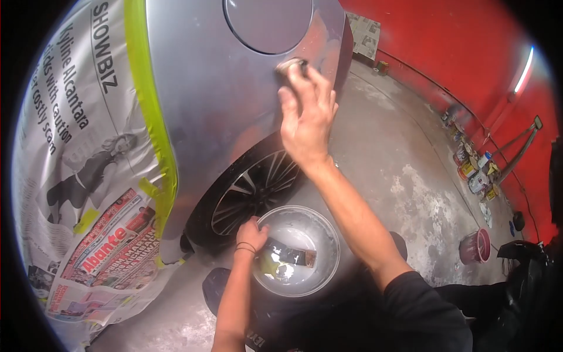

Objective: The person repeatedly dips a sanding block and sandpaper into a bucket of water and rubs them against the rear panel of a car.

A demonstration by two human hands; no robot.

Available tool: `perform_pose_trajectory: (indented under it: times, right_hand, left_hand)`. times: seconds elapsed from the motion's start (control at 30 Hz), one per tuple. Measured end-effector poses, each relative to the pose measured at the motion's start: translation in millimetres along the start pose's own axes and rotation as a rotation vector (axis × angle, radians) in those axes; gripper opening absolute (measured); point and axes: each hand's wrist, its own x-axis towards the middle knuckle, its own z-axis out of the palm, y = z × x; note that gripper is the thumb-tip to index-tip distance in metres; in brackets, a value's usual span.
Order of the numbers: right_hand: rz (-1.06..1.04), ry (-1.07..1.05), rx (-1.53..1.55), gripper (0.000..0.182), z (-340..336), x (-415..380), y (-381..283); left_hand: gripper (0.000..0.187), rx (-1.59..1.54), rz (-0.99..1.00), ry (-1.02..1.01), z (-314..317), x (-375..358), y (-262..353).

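Note:
My right hand (308,120) is raised against the grey car panel (217,76), just below the round fuel flap (268,23). Its fingers are closed on a small pad (291,66), dark at one edge and pressed to the panel. Lower down, my left hand (252,233) grips the left rim of a clear round basin (328,234). Inside the basin lie some water and a dark flat piece (290,254) with a brownish end. Behind the basin is the car's wheel (249,188) with dark spokes.
Newspaper (88,146) edged with yellow-green tape (153,111) covers the car at left. A reddish bucket (475,246) stands on the concrete floor (393,158) at right. Several cans (469,170) line the red wall (469,53). Dark-clothed legs are below the basin.

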Motion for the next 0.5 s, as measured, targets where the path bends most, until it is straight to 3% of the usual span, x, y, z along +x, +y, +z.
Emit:
perform_pose_trajectory:
  times: [0.07,0.13,0.2,0.27,0.33,0.4,0.47,0.5]
  right_hand:
    - [-0.166,-0.050,-0.124,0.046,-8,10,28]
    - [-0.113,0.004,-0.063,0.045,2,42,55]
    - [0.210,0.052,-0.044,0.043,17,85,76]
    - [0.290,0.058,-0.056,0.036,15,102,83]
    - [0.404,-0.005,0.292,0.036,-2,78,78]
    - [0.479,-0.004,0.498,0.039,-38,27,53]
    - [0.440,-0.073,0.397,0.037,-68,-43,64]
    - [0.544,-0.121,0.447,0.036,-89,-70,63]
  left_hand:
    - [0.052,-0.015,0.009,-0.009,-1,-2,-5]
    - [0.053,-0.016,0.023,-0.025,-6,1,0]
    - [0.056,-0.013,0.022,-0.032,-4,1,-1]
    - [0.049,0.066,0.250,0.216,4,-3,-3]
    - [0.043,0.223,0.620,0.478,-4,-14,13]
    - [0.024,0.153,0.665,0.393,3,-37,33]
    - [0.018,0.047,0.534,0.115,35,-48,54]
    - [0.020,0.116,0.354,-0.057,59,-41,58]
